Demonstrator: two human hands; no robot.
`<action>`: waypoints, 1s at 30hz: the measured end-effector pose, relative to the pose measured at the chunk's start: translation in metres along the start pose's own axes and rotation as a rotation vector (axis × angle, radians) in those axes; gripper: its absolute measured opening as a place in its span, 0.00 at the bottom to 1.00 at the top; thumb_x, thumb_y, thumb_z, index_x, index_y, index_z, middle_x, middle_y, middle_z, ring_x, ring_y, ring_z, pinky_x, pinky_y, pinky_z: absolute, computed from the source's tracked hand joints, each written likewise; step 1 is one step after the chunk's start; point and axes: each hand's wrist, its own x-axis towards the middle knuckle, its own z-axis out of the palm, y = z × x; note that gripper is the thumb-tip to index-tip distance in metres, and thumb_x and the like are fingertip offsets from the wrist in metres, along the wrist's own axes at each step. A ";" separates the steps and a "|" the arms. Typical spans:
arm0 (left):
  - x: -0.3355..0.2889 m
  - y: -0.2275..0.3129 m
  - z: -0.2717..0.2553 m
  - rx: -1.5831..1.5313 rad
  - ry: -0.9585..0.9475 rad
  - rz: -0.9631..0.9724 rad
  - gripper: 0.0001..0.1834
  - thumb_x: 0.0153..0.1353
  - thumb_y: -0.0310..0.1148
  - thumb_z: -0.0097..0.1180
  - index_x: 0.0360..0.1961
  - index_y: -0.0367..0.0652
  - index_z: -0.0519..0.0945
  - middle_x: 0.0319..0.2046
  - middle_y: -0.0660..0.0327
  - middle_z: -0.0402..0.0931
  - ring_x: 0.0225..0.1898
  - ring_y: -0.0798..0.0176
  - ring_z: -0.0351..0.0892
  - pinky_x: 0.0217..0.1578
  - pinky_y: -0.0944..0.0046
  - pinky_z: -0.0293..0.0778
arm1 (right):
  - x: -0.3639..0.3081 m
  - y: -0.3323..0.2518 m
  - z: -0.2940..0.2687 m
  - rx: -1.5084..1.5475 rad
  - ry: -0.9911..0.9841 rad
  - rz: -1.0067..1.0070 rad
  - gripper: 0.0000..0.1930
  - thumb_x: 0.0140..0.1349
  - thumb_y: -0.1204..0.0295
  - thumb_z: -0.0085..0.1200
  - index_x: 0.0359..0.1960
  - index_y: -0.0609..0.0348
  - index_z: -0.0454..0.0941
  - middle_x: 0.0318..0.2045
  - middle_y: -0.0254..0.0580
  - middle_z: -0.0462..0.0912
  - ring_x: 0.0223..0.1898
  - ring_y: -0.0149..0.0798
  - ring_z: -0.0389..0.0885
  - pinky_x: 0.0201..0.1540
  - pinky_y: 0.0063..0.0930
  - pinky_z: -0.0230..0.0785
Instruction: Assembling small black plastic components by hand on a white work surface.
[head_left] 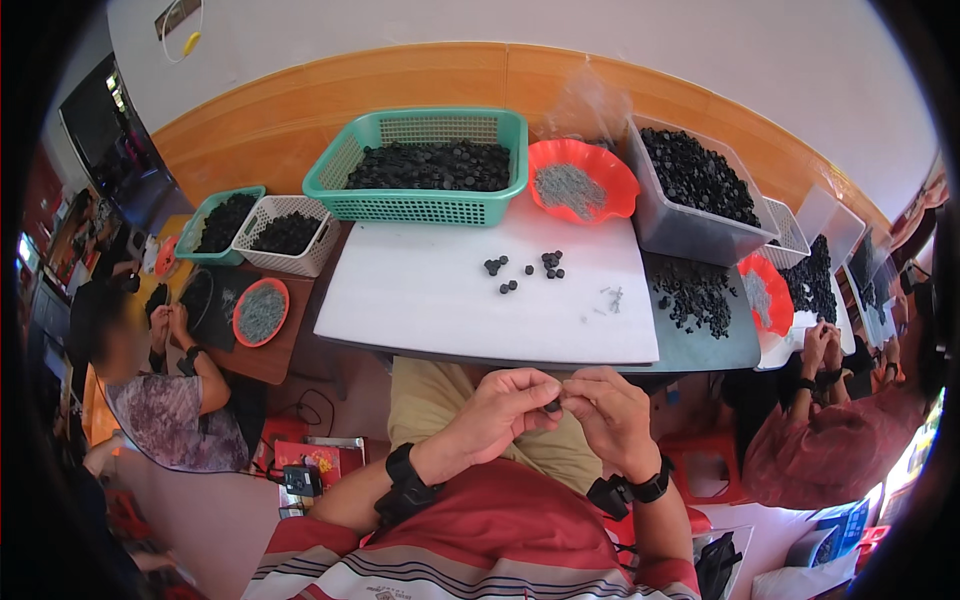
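Over my lap, just in front of the table edge, both hands meet with fingertips nearly touching. My left hand (512, 408) pinches a small round black plastic part (552, 406) between thumb and fingers. My right hand (610, 415) is closed in a pinch against that part; anything in its fingertips is too small to make out. Ahead lies a white foam sheet (430, 295). Small black knob-like pieces (552, 262) sit on it in loose groups, and a few thin silvery screws (614, 298) lie toward its right side.
Behind the sheet stand a green basket (420, 208) of black parts, a red scalloped bowl (624, 192) of screws and a clear bin (690, 235) of black parts. Loose black pieces (695, 300) spread at right. Co-workers sit at left (175, 410) and right (830, 440).
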 end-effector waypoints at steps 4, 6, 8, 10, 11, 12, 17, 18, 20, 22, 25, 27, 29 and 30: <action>-0.005 0.006 -0.005 -0.042 -0.017 0.013 0.10 0.74 0.33 0.57 0.46 0.36 0.83 0.38 0.59 0.84 0.38 0.67 0.85 0.40 0.66 0.84 | 0.007 0.000 0.006 0.137 -0.020 0.033 0.12 0.60 0.85 0.64 0.45 0.64 0.81 0.40 0.47 0.85 0.34 0.42 0.88 0.35 0.29 0.81; -0.007 0.008 -0.008 -0.039 -0.020 0.016 0.10 0.74 0.34 0.58 0.45 0.37 0.83 0.38 0.60 0.84 0.38 0.68 0.84 0.40 0.68 0.83 | 0.008 0.001 0.009 0.181 -0.039 0.073 0.11 0.61 0.86 0.63 0.45 0.64 0.82 0.40 0.48 0.85 0.33 0.41 0.87 0.34 0.29 0.80; -0.008 0.009 -0.012 -0.033 -0.021 0.020 0.11 0.74 0.35 0.58 0.45 0.37 0.83 0.37 0.61 0.83 0.38 0.70 0.84 0.40 0.69 0.83 | 0.008 0.002 0.011 0.227 -0.057 0.111 0.10 0.62 0.86 0.61 0.45 0.65 0.82 0.39 0.48 0.85 0.33 0.40 0.87 0.34 0.28 0.80; -0.007 0.007 -0.015 -0.065 -0.035 0.016 0.10 0.73 0.34 0.59 0.46 0.37 0.84 0.38 0.61 0.84 0.38 0.70 0.84 0.39 0.70 0.83 | 0.010 0.000 0.012 0.210 -0.077 0.152 0.09 0.62 0.87 0.60 0.43 0.65 0.82 0.39 0.47 0.84 0.33 0.39 0.86 0.35 0.27 0.79; -0.007 0.007 -0.016 -0.065 -0.035 0.022 0.10 0.73 0.34 0.59 0.46 0.37 0.84 0.38 0.61 0.84 0.38 0.70 0.84 0.39 0.70 0.83 | 0.010 0.002 0.014 0.211 -0.080 0.147 0.09 0.62 0.87 0.60 0.43 0.65 0.82 0.39 0.47 0.84 0.33 0.39 0.86 0.35 0.27 0.79; -0.007 0.008 -0.016 -0.053 -0.014 0.040 0.10 0.73 0.34 0.60 0.46 0.37 0.84 0.38 0.61 0.84 0.38 0.70 0.84 0.40 0.70 0.83 | 0.010 0.005 0.017 0.194 -0.029 0.157 0.09 0.62 0.86 0.60 0.43 0.65 0.82 0.38 0.47 0.84 0.34 0.39 0.86 0.35 0.27 0.78; -0.005 0.011 -0.025 0.072 0.115 0.137 0.11 0.70 0.32 0.64 0.47 0.36 0.84 0.40 0.62 0.83 0.40 0.71 0.83 0.42 0.70 0.84 | 0.015 0.027 0.020 0.108 0.118 0.264 0.07 0.63 0.84 0.60 0.41 0.65 0.80 0.36 0.48 0.84 0.34 0.43 0.85 0.36 0.30 0.76; -0.004 0.011 -0.030 0.091 0.152 0.160 0.10 0.70 0.31 0.63 0.47 0.35 0.84 0.41 0.60 0.83 0.40 0.70 0.84 0.44 0.69 0.84 | 0.019 0.034 0.020 0.006 0.125 0.219 0.06 0.63 0.84 0.60 0.40 0.65 0.80 0.36 0.49 0.84 0.34 0.45 0.84 0.36 0.32 0.76; -0.004 0.015 -0.033 0.110 0.186 0.183 0.10 0.70 0.29 0.63 0.48 0.34 0.84 0.43 0.59 0.83 0.41 0.69 0.84 0.45 0.68 0.84 | 0.028 0.043 0.018 -0.162 0.130 0.150 0.06 0.63 0.84 0.59 0.40 0.65 0.80 0.36 0.51 0.83 0.33 0.50 0.84 0.37 0.34 0.76; -0.005 0.022 -0.032 0.123 0.231 0.213 0.12 0.69 0.28 0.64 0.51 0.34 0.83 0.44 0.59 0.83 0.43 0.69 0.84 0.49 0.68 0.84 | 0.031 0.058 0.020 -0.186 0.135 0.146 0.05 0.63 0.84 0.59 0.40 0.65 0.80 0.36 0.51 0.83 0.33 0.50 0.83 0.37 0.33 0.76; -0.008 0.033 -0.033 0.187 0.258 0.254 0.14 0.69 0.26 0.64 0.53 0.34 0.83 0.45 0.58 0.84 0.44 0.68 0.84 0.50 0.67 0.83 | 0.030 0.076 0.025 -0.187 0.153 0.185 0.05 0.63 0.84 0.58 0.39 0.66 0.79 0.35 0.50 0.83 0.33 0.48 0.83 0.38 0.32 0.75; -0.006 0.037 -0.040 0.237 0.267 0.279 0.14 0.68 0.25 0.64 0.54 0.33 0.83 0.44 0.58 0.84 0.44 0.68 0.84 0.49 0.68 0.83 | 0.028 0.081 0.027 -0.163 0.163 0.225 0.04 0.64 0.84 0.57 0.39 0.66 0.79 0.35 0.50 0.83 0.33 0.48 0.83 0.38 0.32 0.75; -0.004 0.042 -0.047 0.287 0.280 0.301 0.15 0.67 0.24 0.64 0.54 0.32 0.82 0.44 0.57 0.84 0.44 0.68 0.84 0.49 0.68 0.82 | 0.026 0.085 0.029 -0.132 0.176 0.273 0.03 0.64 0.84 0.57 0.39 0.66 0.79 0.34 0.49 0.82 0.32 0.45 0.82 0.38 0.30 0.74; -0.001 0.047 -0.049 0.396 0.316 0.338 0.14 0.67 0.24 0.64 0.53 0.32 0.83 0.44 0.58 0.85 0.44 0.69 0.84 0.49 0.69 0.81 | 0.025 0.086 0.029 -0.128 0.176 0.271 0.03 0.64 0.84 0.57 0.39 0.66 0.79 0.34 0.49 0.82 0.32 0.45 0.82 0.38 0.30 0.74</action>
